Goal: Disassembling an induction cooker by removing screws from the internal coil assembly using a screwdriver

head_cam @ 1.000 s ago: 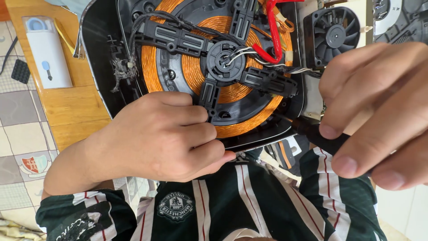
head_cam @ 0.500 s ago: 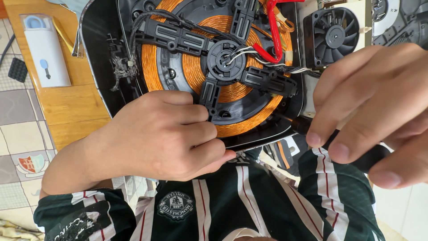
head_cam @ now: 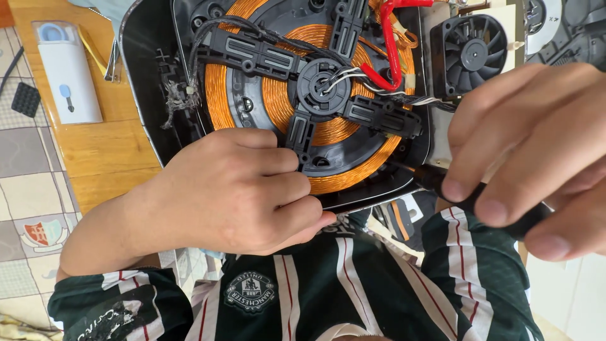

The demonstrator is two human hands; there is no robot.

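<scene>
Hands on an opened induction cooker

The left hand, curled closed, presses the cooker housing at the copper coil's six o'clock; the right hand pinches a black screwdriver handle at four o'clock, fan at two.

From my feed, my right hand runs off the right edge, and its fingers cover most of the black tool handle — the tip's contact point is too dark to tell. My left hand hides the cooker housing's near rim. The copper coil is cut at the top, partly under the black bracket.
</scene>
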